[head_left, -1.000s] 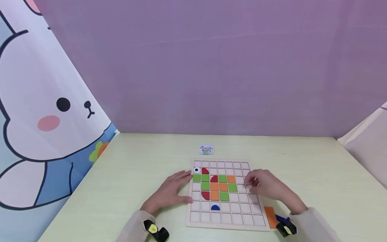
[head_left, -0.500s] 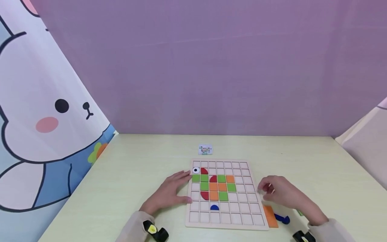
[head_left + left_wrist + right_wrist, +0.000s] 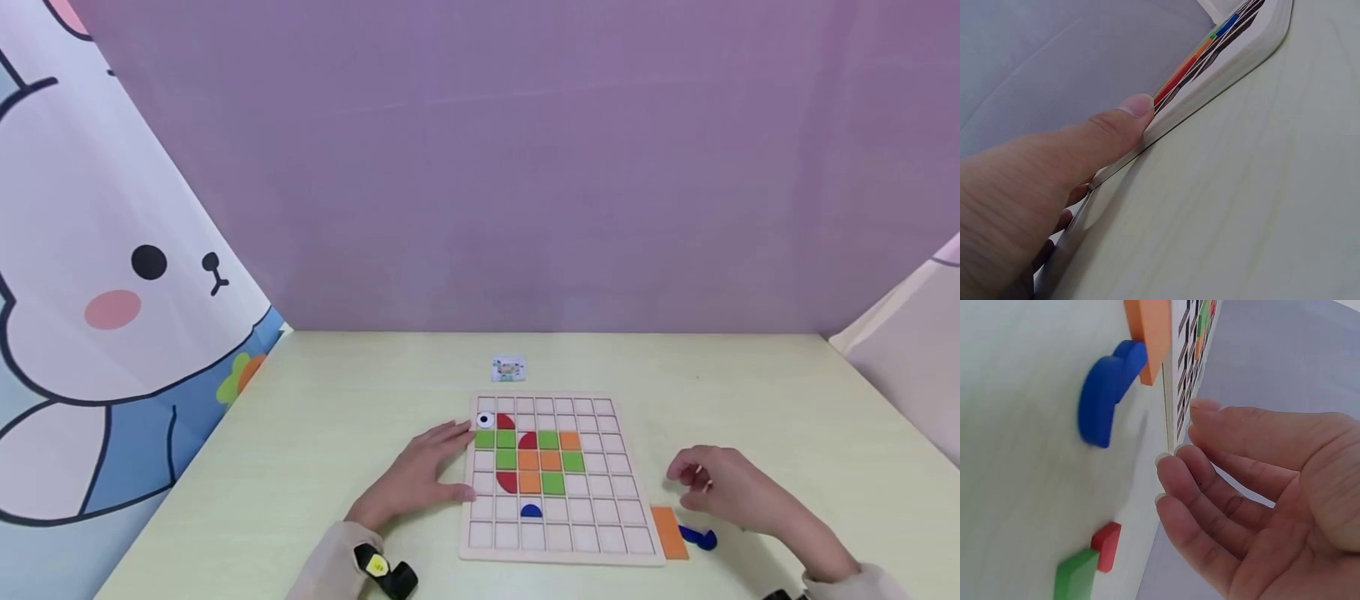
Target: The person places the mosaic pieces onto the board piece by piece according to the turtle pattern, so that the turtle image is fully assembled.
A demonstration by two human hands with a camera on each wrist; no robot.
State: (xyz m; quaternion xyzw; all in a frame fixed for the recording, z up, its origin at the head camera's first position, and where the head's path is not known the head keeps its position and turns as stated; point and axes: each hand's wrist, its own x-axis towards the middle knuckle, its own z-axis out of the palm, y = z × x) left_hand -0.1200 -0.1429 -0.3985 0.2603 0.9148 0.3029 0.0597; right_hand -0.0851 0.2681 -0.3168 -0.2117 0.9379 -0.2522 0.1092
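A wooden grid board [image 3: 562, 560] lies on the table with green, orange and red pieces in several cells, a white eye piece [image 3: 485, 420] at upper left and a blue half-round piece [image 3: 531, 511] lower down. My left hand [image 3: 416, 471] rests against the board's left edge, thumb and fingers extended; the left wrist view shows the thumb [image 3: 1113, 128] on the rim. My right hand [image 3: 731, 483] hovers right of the board with loosely bent fingers. Nothing shows between them in the right wrist view. Below it lie blue curved pieces [image 3: 1107, 394] and an orange piece [image 3: 1150, 337].
A small picture card [image 3: 508, 368] lies behind the board. In the right wrist view, a red piece [image 3: 1107, 545] and a green piece [image 3: 1075, 575] sit on the table near the right hand. A purple backdrop [image 3: 555, 167] rises behind the table.
My right hand has moved off the board's right side, further right and slightly down, uncovering the blue pieces. The left hand stays at the board's left edge.
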